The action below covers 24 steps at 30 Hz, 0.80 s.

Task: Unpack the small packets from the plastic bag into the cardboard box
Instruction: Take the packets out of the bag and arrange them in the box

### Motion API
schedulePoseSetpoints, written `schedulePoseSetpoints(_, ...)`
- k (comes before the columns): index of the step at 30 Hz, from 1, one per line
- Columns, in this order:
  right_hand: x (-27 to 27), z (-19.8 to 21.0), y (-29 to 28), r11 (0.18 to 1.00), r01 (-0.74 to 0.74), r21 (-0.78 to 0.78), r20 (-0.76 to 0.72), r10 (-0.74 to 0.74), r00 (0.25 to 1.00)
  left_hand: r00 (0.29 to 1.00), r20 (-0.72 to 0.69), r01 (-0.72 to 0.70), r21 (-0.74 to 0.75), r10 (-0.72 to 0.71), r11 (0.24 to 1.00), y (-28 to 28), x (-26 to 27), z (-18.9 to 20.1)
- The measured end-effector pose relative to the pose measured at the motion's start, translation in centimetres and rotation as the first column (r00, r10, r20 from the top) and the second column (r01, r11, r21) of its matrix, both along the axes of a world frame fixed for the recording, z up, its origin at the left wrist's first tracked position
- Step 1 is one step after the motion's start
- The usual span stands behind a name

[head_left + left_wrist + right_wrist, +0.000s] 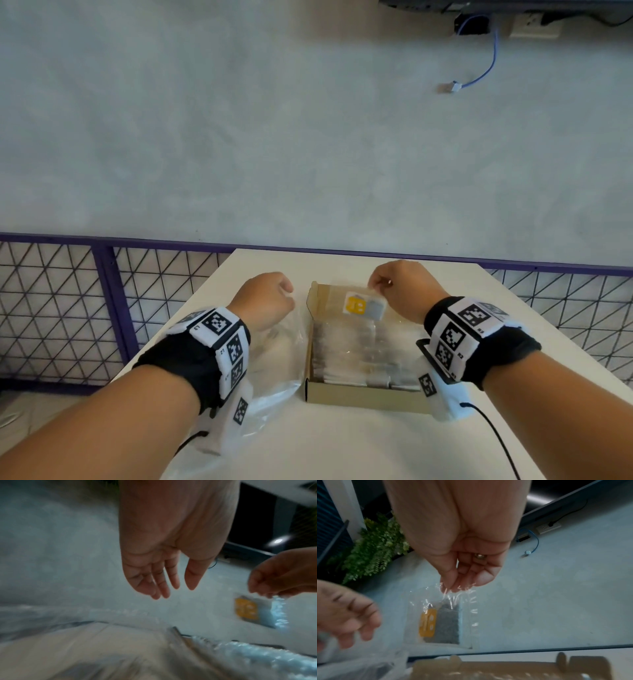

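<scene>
Box fill: I see the cardboard box (363,394) on the white table (342,445), between my two forearms, already holding rows of clear small packets (363,353) that cover nearly all of its floor. I judge the bulk of the unpacking done.

Packet in hand: one clear packet with an orange label (364,305) and a grey pad inside hangs over the far end of the box, not yet set down.

Right hand: my right hand (400,291) pinches the top edge of that packet between thumb and fingertips (452,586); the right wrist view shows the film crumpled at the pinch and the packet dangling below it, above the box flaps.

Left hand: my left hand (263,298) hovers over the plastic bag; the left wrist view shows its fingers (154,580) relaxed and loosely spread, holding nothing.

Plastic bag: the clear plastic bag (274,377) lies flat on the table just left of the box, reaching toward the near edge. It looks slack and mostly collapsed. I cannot tell whether any packets remain inside; the film is too clear and the wrist views too blurred there.

Left to do: by my reading, lower this packet into the far end of the box, let go, then check the bag for stragglers.

Risk: the far end looks like the only free space, so the packet may sit on top of the others.
</scene>
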State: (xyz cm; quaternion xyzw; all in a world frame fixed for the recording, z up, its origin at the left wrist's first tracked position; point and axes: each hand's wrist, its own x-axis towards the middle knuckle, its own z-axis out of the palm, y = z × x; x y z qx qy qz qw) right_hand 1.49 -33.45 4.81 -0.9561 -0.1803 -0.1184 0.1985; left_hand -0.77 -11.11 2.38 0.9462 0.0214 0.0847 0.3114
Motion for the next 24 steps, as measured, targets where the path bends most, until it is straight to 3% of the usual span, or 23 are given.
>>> schedulePoseSetpoints(4, 1.3, -1.4, -1.6, 0.992, 0.067, -0.109, -0.057, -0.074, 0.996, 0.941, -0.328, 0.063, 0.4, 0.079, 0.914, 0.9, 0.4, -2.0)
schedulePoseSetpoints(7, 2.1, -2.9, -2.0, 0.971, 0.066, -0.232, -0.116, -0.095, 0.989, 0.858, -0.513, 0.222, 0.426, 0.032, 0.877, 1.3, 0.6, -3.3)
schedulePoseSetpoints(10, 2.4, -3.8, -2.0, 0.948, 0.052, -0.314, -0.169, -0.11, 0.979, 0.776, -0.63, 0.296, 0.395, 0.022, 0.87, 1.4, 0.4, -3.7)
schedulePoseSetpoints(14, 1.8, -3.8, -1.8, 0.942, 0.002, -0.335, -0.218, -0.079, 0.973, 0.753, -0.656, 0.313, 0.433, 0.058, 0.845, 1.1, 0.0, -4.0)
schedulePoseSetpoints(18, 1.0, -4.4, -0.9, 0.93, -0.044, -0.364, -0.261, -0.056, 0.964, 0.757, -0.647, 0.247, 0.414, 0.092, 0.876, 0.9, 0.0, -4.5)
schedulePoseSetpoints(22, 0.4, -3.8, -0.5, 0.873, -0.026, -0.486, -0.198, -0.081, 0.977, 0.793, -0.597, 0.182, 0.424, 0.122, 0.887, 0.2, -0.4, -3.9)
schedulePoseSetpoints(24, 0.5, -3.1, -0.5, 0.805, -0.009, -0.593, -0.176, -0.119, 0.977, 0.813, -0.571, 0.18, 0.434, 0.115, 0.883, 0.0, -0.5, -3.5)
